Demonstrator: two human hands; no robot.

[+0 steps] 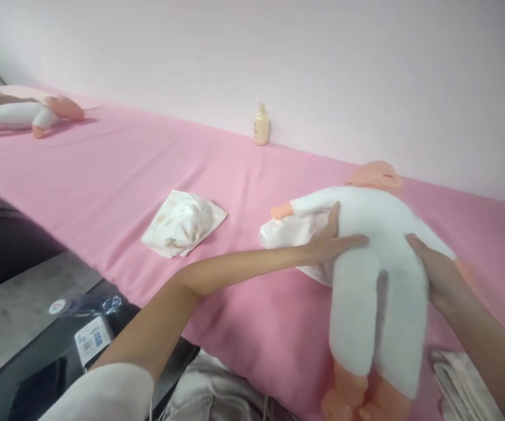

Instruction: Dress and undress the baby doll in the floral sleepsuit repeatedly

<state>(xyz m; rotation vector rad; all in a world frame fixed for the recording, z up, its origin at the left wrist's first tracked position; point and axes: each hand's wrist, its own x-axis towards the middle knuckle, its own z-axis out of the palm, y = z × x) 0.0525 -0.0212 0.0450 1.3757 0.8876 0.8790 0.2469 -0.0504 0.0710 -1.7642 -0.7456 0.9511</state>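
A baby doll in a white suit (366,216) lies on the pink-covered table (234,175), its head by the wall and its feet at the front edge. My left hand (331,242) grips the doll's waist on the left side, thumb and fingers spread around it. On the other side my right hand (436,272) holds the doll's hip, its thumb on the white cloth and the other fingers hidden. White fabric (282,231) lies beneath and left of the doll, under my left wrist.
A crumpled patterned cloth (184,225) lies left of centre. A cream bottle (261,126) stands by the wall. Another doll (15,117) is at the far left. Folded cloth (463,380) sits at the lower right, and a purple bottle (85,306) and phone (37,392) at the lower left.
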